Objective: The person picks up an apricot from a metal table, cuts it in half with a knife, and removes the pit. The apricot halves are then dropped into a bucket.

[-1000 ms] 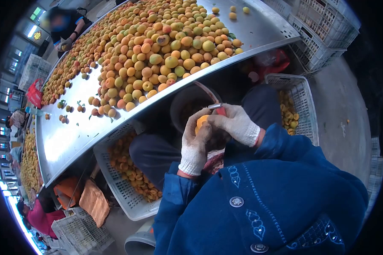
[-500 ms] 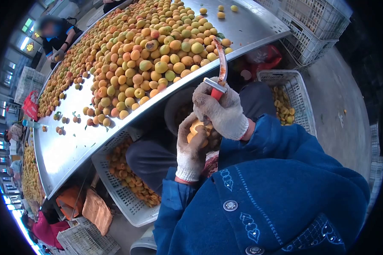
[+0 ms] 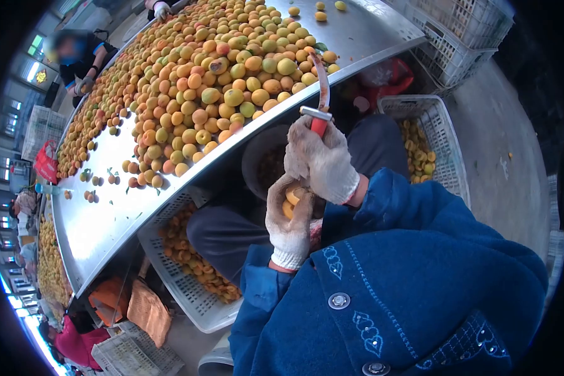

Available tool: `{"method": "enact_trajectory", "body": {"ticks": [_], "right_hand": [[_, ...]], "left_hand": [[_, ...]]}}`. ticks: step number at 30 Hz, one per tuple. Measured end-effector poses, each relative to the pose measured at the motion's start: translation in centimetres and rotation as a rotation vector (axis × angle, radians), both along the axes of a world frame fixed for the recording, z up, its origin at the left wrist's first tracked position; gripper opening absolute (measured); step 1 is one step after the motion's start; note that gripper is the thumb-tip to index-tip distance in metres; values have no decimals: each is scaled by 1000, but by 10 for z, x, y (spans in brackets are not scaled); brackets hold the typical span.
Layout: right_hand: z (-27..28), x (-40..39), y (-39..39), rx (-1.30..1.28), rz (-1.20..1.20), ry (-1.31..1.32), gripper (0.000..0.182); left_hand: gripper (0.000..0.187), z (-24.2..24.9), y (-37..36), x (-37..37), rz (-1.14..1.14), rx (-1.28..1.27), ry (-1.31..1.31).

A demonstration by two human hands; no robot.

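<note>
My left hand (image 3: 288,222), in a soiled white glove, is wrapped round a cut yellow-orange apricot (image 3: 292,199) in front of my lap. Just above it, my right hand (image 3: 323,156), gloved too, grips the red handle of a curved knife (image 3: 323,84). The blade points up and away, over the table edge, and a metal band crosses it at the handle. My right fingers are close to the apricot; whether they touch it I cannot tell. Beyond my hands, whole apricots (image 3: 200,94) lie heaped on the metal table (image 3: 100,225).
A white crate (image 3: 216,319) of apricot halves stands at my left knee, another crate (image 3: 448,141) at my right. Between my knees is a bucket (image 3: 252,160). Stacked crates (image 3: 451,47) stand at the upper right. Co-workers sit across the table and at the lower left.
My left hand has shifted slightly right and closed more round the apricot. My right hand and the knife have turned a little more upright. A co-worker's gloved hand now shows at the far heap.
</note>
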State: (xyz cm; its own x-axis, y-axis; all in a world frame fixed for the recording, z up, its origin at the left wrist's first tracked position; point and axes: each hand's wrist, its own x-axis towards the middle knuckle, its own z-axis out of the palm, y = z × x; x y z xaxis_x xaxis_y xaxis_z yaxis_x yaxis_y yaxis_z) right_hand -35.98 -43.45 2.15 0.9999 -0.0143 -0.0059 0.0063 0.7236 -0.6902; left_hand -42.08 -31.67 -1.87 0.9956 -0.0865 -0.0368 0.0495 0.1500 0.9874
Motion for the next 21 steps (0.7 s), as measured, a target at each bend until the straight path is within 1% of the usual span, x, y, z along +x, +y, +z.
{"method": "enact_trajectory", "body": {"ticks": [1, 2, 3, 5, 6, 7, 9, 10, 12, 13, 15, 16, 17, 19, 20, 21], "right_hand": [[3, 3, -1, 125, 37, 46, 13], [8, 4, 0, 74, -14, 188, 21], [5, 5, -2, 76, -18, 188, 21], [-5, 9, -8, 264, 12, 312, 22], [-7, 11, -9, 305, 5, 371, 24], [-9, 12, -10, 305, 5, 371, 24], [-14, 15, -12, 444, 9, 472, 26], [-16, 16, -12, 445, 10, 473, 26], [-20, 21, -10, 523, -20, 527, 28], [-20, 23, -12, 522, -13, 526, 28], [-18, 25, -19, 479, 56, 390, 29], [-15, 25, -22, 287, -10, 335, 27], [-11, 22, -23, 89, -61, 277, 20], [-4, 12, -27, -508, 14, 184, 10], [-6, 7, -27, -843, 39, 41, 11], [-28, 5, -30, -1077, 27, -191, 25]], "left_hand": [[41, 3, 0, 0, -6, 3, 0], [41, 6, -1, -1, -21, 43, -58], [41, 8, -2, -1, -35, 82, -116], [40, 7, -2, -1, -48, 95, -136], [39, 6, -2, 0, -59, 105, -157], [39, 4, -2, 1, -60, 106, -157], [34, 0, -3, 4, -58, 150, -171], [34, -1, -4, 7, -58, 151, -171], [31, -3, -5, 15, 3, -139, 195], [31, -7, -6, 18, 9, -139, 191], [30, -10, -7, 23, 20, -398, 295], [31, -2, -5, 22, 18, -440, 376], [31, -2, -2, 23, 29, -438, 370], [32, -3, 4, 24, -29, -389, 384], [33, -21, 8, 26, -41, -179, 224], [32, -22, 7, 26, 2, -280, 379]]}}
